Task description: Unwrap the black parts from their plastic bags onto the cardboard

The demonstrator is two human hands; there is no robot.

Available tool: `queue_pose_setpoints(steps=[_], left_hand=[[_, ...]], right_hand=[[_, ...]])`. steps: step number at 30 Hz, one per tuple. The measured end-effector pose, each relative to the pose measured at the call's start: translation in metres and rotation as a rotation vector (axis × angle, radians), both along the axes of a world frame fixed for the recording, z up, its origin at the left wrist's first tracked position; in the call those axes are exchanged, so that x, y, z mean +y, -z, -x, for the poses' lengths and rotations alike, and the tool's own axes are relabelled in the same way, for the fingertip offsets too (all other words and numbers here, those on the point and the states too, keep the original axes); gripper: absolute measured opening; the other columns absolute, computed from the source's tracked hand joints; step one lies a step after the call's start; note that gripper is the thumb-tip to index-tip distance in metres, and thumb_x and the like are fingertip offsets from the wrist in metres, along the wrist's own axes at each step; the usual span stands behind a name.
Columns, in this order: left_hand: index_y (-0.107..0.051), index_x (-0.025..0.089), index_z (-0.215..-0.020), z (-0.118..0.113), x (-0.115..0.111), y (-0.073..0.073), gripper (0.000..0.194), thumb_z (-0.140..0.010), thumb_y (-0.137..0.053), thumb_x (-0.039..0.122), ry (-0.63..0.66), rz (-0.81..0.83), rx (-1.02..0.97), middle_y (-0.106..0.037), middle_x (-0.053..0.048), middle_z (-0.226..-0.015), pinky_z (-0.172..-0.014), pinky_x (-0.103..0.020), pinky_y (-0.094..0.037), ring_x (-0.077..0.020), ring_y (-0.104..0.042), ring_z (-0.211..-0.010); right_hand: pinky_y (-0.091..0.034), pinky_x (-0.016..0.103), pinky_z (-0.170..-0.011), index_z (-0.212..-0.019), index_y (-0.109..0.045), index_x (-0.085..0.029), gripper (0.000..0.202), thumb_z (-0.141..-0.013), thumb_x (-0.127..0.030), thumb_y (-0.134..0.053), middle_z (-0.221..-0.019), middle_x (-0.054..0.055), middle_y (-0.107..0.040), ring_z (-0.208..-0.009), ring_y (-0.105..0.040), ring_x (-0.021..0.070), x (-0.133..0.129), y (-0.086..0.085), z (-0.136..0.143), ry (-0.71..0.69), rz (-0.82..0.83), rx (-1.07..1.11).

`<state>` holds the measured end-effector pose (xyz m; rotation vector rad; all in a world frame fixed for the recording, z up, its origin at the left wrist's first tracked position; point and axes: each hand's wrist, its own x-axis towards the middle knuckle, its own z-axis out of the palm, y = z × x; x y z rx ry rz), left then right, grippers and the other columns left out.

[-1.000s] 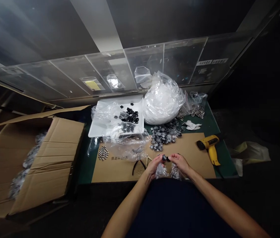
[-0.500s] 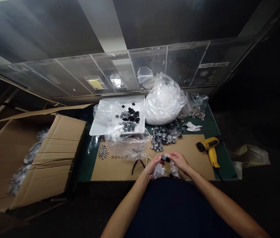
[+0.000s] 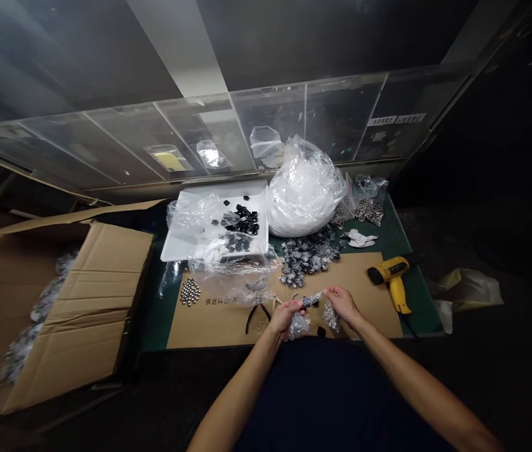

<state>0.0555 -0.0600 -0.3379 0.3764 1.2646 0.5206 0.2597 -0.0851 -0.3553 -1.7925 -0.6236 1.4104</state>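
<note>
Between my hands is a small black part in clear plastic wrap (image 3: 312,300). My left hand (image 3: 287,317) pinches its left end. The fingertips of my right hand (image 3: 340,304) are closed on the clear wrap at the other end. Under my hands lie crumpled clear plastic pieces (image 3: 299,326) and a black piece (image 3: 321,331). Left of my left hand, black-handled pliers (image 3: 255,317) rest on the cardboard sheet (image 3: 228,326). Just beyond my hands sits a pile of wrapped black parts (image 3: 307,257).
A white tray (image 3: 168,248) holds loose black pieces. Beside it stands a large plastic bag (image 3: 304,188). Steel balls (image 3: 190,292) lie at the left, and a yellow heat gun (image 3: 394,279) at the right. An open cardboard box (image 3: 82,314) stands left of the table.
My hands have moved slightly apart, and the wrapped part now shows stretched out between them. A black piece on the cardboard has come into clearer view. The camera view has shifted a little.
</note>
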Motion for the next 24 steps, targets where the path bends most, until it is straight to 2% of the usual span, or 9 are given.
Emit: queue_pose_setpoints(steps=[4,9,13,18,21,24], left_hand=[[-0.069,0.012,-0.076,-0.015,0.001,0.014,0.032,-0.059,-0.086,0.033,-0.069,-0.098,0.121,-0.066,-0.002,-0.058,-0.053,-0.023,-0.045,-0.0121,-0.060,-0.052],[-0.068,0.012,-0.073,-0.043,0.011,0.022,0.028,-0.060,-0.084,0.031,-0.038,-0.126,0.168,-0.067,-0.002,-0.059,-0.051,-0.022,-0.043,-0.0133,-0.061,-0.051],[-0.067,0.015,-0.076,-0.054,0.020,0.012,0.023,-0.065,-0.079,0.030,-0.015,-0.186,0.218,-0.067,-0.001,-0.062,-0.053,-0.022,-0.041,-0.0143,-0.063,-0.054],[-0.062,0.018,-0.079,-0.046,0.020,-0.006,0.011,-0.075,-0.065,0.028,0.085,-0.265,0.343,-0.065,0.000,-0.058,-0.058,-0.023,-0.041,-0.0157,-0.062,-0.057],[-0.057,0.019,-0.074,-0.036,0.015,-0.014,0.008,-0.075,-0.060,0.026,0.079,-0.287,0.402,-0.063,0.001,-0.060,-0.059,-0.023,-0.040,-0.0149,-0.058,-0.058],[-0.052,0.020,-0.065,-0.026,0.010,-0.018,0.014,-0.075,-0.059,0.026,0.060,-0.322,0.501,-0.057,0.003,-0.058,-0.059,-0.023,-0.038,-0.0134,-0.052,-0.058]], right_hand=[[-0.039,0.024,-0.051,-0.080,-0.064,-0.016,0.034,-0.071,-0.048,-0.056,-0.062,0.001,-0.062,-0.052,-0.051,0.0139,-0.003,0.020,-0.010,-0.050,0.028,-0.173],[-0.046,0.026,-0.064,-0.082,-0.067,-0.018,0.025,-0.074,-0.039,-0.057,-0.076,0.005,-0.070,-0.068,-0.062,0.0178,0.009,0.036,-0.032,-0.102,0.079,-0.354],[-0.046,0.029,-0.073,-0.093,-0.069,-0.019,0.026,-0.077,-0.038,-0.059,-0.087,0.009,-0.072,-0.080,-0.065,0.0216,0.038,0.044,-0.043,-0.141,0.130,-0.499],[-0.045,0.034,-0.073,-0.100,-0.071,-0.022,0.032,-0.077,-0.043,-0.063,-0.094,0.013,-0.072,-0.089,-0.066,0.0286,0.076,0.056,-0.043,-0.195,0.189,-0.585],[-0.044,0.034,-0.070,-0.091,-0.073,-0.022,0.024,-0.076,-0.039,-0.064,-0.092,0.015,-0.073,-0.087,-0.066,0.0294,0.086,0.063,-0.041,-0.211,0.225,-0.601],[-0.043,0.032,-0.068,-0.077,-0.071,-0.021,0.013,-0.075,-0.029,-0.062,-0.084,0.014,-0.072,-0.082,-0.066,0.0271,0.087,0.066,-0.042,-0.203,0.214,-0.540]])
